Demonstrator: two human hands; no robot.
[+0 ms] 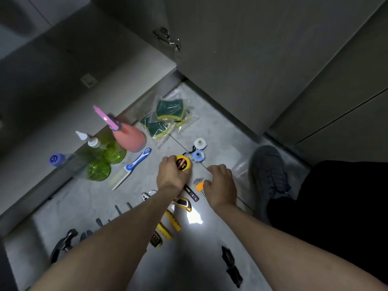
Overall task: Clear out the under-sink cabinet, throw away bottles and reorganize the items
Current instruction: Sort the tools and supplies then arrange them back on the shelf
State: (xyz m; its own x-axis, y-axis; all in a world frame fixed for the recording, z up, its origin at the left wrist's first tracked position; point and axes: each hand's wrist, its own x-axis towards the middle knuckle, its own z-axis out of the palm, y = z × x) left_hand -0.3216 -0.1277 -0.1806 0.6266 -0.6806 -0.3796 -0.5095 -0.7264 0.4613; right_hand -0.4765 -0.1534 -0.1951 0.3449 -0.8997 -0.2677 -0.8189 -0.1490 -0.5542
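While tools lie on the floor point(214, 127), hands sort them.
Left hand point(171, 175) grips the yellow tape measure point(183, 163); right hand point(220, 183), fingers relaxed, hovers over hex keys point(199, 184).

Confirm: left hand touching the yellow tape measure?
Touching. The head view shows the left hand with fingers curled over the near edge of the yellow tape measure on the floor; no gap shows between them.

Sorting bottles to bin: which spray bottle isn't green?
The pink spray bottle, standing nearest the sponge packs; the two beside it, the green bottles, are translucent green.
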